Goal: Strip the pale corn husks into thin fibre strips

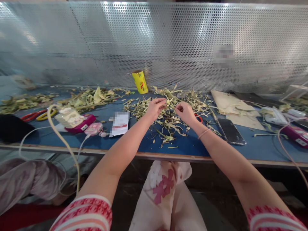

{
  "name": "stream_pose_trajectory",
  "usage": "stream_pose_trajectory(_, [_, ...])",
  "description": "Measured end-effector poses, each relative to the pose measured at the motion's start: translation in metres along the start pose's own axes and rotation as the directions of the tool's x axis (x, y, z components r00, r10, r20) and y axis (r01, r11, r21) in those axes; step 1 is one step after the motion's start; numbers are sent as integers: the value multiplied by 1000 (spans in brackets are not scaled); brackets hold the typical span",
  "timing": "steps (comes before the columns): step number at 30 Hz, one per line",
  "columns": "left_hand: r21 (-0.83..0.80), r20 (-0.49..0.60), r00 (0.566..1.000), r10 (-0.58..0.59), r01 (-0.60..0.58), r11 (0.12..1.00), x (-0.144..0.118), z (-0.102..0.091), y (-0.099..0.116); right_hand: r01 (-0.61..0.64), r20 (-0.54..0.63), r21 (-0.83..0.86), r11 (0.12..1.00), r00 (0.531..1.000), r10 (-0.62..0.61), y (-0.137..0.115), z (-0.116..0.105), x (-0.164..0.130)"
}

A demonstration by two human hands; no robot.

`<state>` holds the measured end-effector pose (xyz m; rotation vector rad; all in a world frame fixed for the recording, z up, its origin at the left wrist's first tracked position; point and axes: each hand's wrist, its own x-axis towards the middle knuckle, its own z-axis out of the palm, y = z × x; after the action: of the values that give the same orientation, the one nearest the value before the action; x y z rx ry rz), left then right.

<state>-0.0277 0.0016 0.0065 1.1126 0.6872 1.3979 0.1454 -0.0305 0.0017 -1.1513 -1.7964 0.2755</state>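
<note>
A loose pile of dried, pale green plant strips (172,123) lies on the blue table in front of me. Over its middle, my left hand (156,109) has thumb and fingers pinched together. My right hand (185,112) is a short way to the right, fingers curled in and closed at the tips. Whatever either hand pinches is too small to make out against the pile. Behind my right wrist a red loop (198,117) shows in part, like a scissors handle. A yellow tube-like container (140,82) leans at the back of the pile.
Left stand a phone-like device (119,124), a purple-and-white device (78,122) with a hose, and red and yellow scissor handles (38,115). Right lie a black phone (231,131) and brown paper (233,106). A perforated metal panel (168,48) closes the back. Another person's leg (31,179) shows left.
</note>
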Motion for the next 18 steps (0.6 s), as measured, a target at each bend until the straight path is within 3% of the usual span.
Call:
stream_pose_trajectory(5, [-15,-5,1000,-2,2,1000,-1,1,3,-46,0,43,998,999,46,1,1,1])
stream_pose_trajectory(18, [93,38,994,104,-107,990,-7,5,5,25,-68,-17,1000,997,-26,-1,3,-1])
